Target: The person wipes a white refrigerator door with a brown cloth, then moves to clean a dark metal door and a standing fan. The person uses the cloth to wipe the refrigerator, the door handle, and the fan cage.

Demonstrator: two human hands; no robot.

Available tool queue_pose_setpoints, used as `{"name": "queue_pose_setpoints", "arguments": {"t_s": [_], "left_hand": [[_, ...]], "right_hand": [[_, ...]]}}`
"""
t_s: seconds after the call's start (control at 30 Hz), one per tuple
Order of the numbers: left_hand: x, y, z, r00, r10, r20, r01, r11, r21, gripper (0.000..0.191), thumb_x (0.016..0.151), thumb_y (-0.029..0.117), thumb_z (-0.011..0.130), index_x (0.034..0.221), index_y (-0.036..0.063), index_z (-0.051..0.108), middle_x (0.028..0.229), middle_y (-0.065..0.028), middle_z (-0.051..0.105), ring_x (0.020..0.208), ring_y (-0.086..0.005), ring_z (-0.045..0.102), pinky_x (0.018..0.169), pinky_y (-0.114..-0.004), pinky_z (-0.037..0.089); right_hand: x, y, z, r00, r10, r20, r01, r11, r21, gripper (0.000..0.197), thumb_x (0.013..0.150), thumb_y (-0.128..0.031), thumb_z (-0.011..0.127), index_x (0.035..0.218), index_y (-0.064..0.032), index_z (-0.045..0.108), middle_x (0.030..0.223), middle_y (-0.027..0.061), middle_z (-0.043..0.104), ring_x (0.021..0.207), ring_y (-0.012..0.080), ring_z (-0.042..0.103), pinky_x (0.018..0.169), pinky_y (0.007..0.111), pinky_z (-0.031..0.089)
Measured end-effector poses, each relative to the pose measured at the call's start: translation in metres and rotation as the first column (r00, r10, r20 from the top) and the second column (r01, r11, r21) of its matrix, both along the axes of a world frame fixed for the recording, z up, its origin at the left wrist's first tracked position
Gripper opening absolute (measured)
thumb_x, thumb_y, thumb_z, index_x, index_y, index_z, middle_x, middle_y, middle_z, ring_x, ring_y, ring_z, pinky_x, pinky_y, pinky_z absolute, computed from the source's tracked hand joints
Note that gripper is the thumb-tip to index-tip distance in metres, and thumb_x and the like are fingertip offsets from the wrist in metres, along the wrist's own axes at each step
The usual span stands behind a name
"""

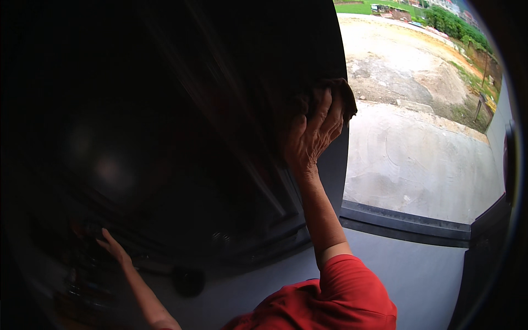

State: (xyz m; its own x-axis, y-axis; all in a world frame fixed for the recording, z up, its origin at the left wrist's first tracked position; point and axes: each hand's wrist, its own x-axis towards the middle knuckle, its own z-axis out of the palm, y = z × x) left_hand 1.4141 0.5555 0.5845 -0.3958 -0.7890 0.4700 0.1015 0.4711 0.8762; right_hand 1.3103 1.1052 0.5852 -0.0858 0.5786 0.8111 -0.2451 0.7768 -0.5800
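Observation:
A dark door panel (198, 123) fills most of the view, with long raised mouldings running slantwise across it. Near its outer edge my right hand (315, 128) presses a dark brown cloth (348, 97) to the surface, fingers spread over it. Part of the cloth sticks out past the door's edge. Low on the left, my left hand (113, 246) reaches into shadow by the panel. Its thumb and one finger show; whether it grips anything is too dark to tell.
A dark threshold (404, 222) crosses the doorway between the grey indoor floor (412, 272) and a concrete slab (412, 165). Sandy ground and a dirt mound (443, 80) lie outside. A dark round object (187, 281) is near the floor; dim, shiny items (76, 284) sit lower left.

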Motion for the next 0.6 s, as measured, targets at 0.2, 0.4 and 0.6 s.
{"name": "queue_pose_setpoints", "arguments": {"t_s": [0.2,0.4,0.6], "left_hand": [[0.0,-0.02,-0.007,1.0,-0.01,0.001,0.01,1.0,0.028,0.101,0.077,0.064,0.056,0.146,0.0106,0.004,0.147,-0.0185,0.017,0.129,-0.0355,0.031,0.103,-0.046,0.033],[0.006,0.007,0.006,1.0,0.006,-0.022,-0.007,1.0,-0.016,0.1,0.079,0.064,0.053,0.145,0.0072,0.005,0.149,-0.0186,0.014,0.133,-0.0331,0.027,0.106,-0.042,0.027],[0.006,0.017,0.009,0.997,0.072,-0.035,-0.076,0.988,-0.138,0.092,0.083,0.059,0.053,0.145,0.006,0.01,0.149,-0.018,0.014,0.134,-0.0315,0.025,0.108,-0.042,0.025]], "right_hand": [[-0.002,0.02,-0.131,0.998,0.022,0.061,0.006,0.906,-0.423,0.065,0.093,-0.047,0.03,0.137,0.0003,0.031,0.135,0.0212,0.037,0.125,0.0355,0.034,0.103,0.043,0.025],[-0.004,0.021,-0.228,0.98,0.113,0.166,0.029,0.74,-0.672,0.058,0.091,-0.045,0.034,0.123,0.0011,0.046,0.123,0.0186,0.046,0.11,0.0335,0.044,0.098,0.039,0.032],[-0.009,-0.008,-0.161,0.969,0.072,-0.236,-0.207,0.761,-0.615,0.049,0.094,-0.032,0.04,0.13,0.0005,0.041,0.127,0.0214,0.038,0.113,0.029,0.044,0.096,0.038,0.035]]}}
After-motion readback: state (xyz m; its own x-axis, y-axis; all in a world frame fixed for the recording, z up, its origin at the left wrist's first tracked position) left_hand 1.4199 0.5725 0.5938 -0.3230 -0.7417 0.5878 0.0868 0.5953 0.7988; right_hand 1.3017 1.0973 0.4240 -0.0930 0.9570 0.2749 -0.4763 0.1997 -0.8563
